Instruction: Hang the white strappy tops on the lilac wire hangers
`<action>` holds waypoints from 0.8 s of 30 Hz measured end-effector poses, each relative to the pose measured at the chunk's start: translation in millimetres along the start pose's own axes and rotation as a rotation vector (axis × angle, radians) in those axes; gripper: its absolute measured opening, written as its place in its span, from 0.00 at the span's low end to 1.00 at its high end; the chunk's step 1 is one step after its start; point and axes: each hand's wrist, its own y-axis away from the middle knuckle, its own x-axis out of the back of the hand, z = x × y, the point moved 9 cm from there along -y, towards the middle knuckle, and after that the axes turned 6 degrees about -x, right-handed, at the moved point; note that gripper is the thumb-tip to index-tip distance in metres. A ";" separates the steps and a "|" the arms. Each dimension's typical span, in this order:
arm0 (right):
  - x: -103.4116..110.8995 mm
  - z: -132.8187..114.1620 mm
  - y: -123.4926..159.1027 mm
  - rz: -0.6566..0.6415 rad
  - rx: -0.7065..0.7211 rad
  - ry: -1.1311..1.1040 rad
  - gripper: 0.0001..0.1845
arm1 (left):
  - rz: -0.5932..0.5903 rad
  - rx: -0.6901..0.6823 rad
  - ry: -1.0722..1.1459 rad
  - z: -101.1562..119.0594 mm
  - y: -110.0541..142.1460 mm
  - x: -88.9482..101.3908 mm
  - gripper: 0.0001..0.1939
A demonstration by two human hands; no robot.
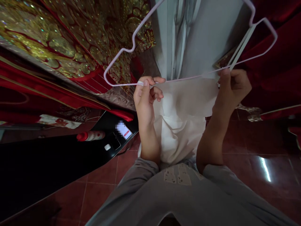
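Observation:
A pale lilac clothes hanger [117, 56] is held up in front of me by both hands. My left hand [144, 95] pinches its lower bar at the left, with a bit of white strap showing under the thumb. At the bar's right part my right hand [232, 88] pinches a thin white strap [242, 47], which runs up to the hanger's right notch. A cream-white garment [181, 100] hangs down below the bar between my forearms. The hanger's hook is out of view.
Red and gold sequinned garments [77, 40] hang at the left, and dark red cloth [265, 69] hangs at the right. A black table [70, 157] holds a lit phone [124, 130], a bottle [90, 136] and a small white case [107, 147]. Straps hang on a pale grey surface [207, 37] ahead.

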 end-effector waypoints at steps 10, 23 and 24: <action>15.6 5.4 0.9 -0.010 -0.001 -0.199 0.09 | 0.026 -0.015 -0.061 -4.4 -2.7 7.5 0.20; -16.2 -54.4 -48.0 -0.181 0.069 -0.694 0.21 | 0.016 -0.061 -0.086 -3.3 -3.7 7.0 0.19; -14.7 -51.3 -59.7 -0.161 0.056 -0.700 0.23 | 0.017 -0.058 -0.080 -3.8 -3.5 7.1 0.19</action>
